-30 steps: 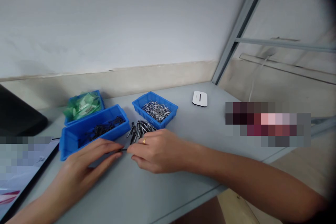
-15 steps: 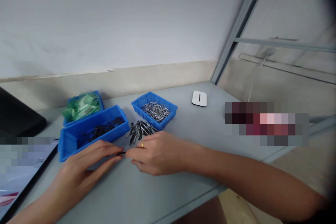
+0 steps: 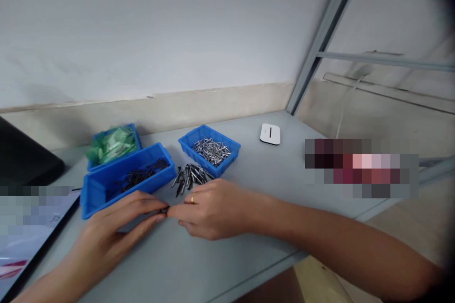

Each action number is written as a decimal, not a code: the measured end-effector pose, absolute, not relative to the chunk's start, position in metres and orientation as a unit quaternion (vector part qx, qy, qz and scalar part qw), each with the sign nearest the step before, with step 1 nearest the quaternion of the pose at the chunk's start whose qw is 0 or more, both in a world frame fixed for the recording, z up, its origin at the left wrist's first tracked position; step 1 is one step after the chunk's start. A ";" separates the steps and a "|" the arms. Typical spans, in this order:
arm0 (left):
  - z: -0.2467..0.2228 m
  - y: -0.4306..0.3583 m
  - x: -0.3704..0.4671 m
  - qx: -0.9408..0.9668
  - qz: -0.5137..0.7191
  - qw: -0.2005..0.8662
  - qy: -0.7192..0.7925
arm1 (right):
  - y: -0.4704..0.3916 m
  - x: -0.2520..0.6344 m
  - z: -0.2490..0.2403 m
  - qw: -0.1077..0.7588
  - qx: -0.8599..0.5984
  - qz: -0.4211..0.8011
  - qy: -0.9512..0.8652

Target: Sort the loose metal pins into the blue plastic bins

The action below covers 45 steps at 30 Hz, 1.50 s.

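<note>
My left hand (image 3: pixel 128 220) is closed, its thumb and forefinger pinching a small dark, slender part (image 3: pixel 163 209). Against that part press the fingertips of my right hand (image 3: pixel 213 209), which is closed and wears a gold ring. Whatever my right fingers hold is hidden behind them. Just beyond my hands lies a pile of black-and-silver slender pieces (image 3: pixel 190 176) on the table. A long blue bin (image 3: pixel 93 196) with thin black pieces (image 3: pixel 138 177) is beside my left hand. Behind the pile, a smaller blue bin (image 3: pixel 185 141) holds many silver pins (image 3: pixel 211 151).
Green plastic bags (image 3: pixel 115 144) fill another blue bin (image 3: pixel 131 128) at the back left. A white device (image 3: pixel 270 134) sits on the grey table (image 3: pixel 192 267) toward the right. A dark object (image 3: pixel 24 156) stands at the left edge. Metal frame posts (image 3: pixel 322 40) rise at the right.
My right hand has shifted slightly left, so its fingertips now meet my left fingertips and cover more of the dark part. The bins and pile look the same.
</note>
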<state>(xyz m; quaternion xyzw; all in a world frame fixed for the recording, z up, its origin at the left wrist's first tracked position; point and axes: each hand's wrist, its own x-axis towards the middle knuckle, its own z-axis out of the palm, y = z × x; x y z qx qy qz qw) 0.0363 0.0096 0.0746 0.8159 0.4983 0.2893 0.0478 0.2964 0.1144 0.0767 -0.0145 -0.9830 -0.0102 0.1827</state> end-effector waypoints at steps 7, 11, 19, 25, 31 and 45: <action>0.074 0.008 0.037 0.811 0.290 0.056 0.506 | 0.115 0.299 0.084 0.188 -0.020 -0.016 -0.982; 0.073 0.009 0.036 0.817 0.279 0.048 0.502 | 0.115 0.299 0.084 0.159 -0.016 -0.005 -0.987; 0.074 0.009 0.042 0.817 0.277 0.092 0.498 | 0.115 0.297 0.082 0.214 0.014 -0.022 -0.977; 0.078 0.007 0.055 0.826 0.264 0.148 0.476 | 0.110 0.298 0.088 0.165 0.047 -0.013 -0.985; 0.078 0.009 0.052 0.829 0.231 0.184 0.474 | 0.106 0.297 0.095 0.081 0.011 0.001 -0.997; 0.083 0.009 0.066 0.824 0.237 0.252 0.448 | 0.102 0.295 0.100 0.039 0.015 0.018 -0.999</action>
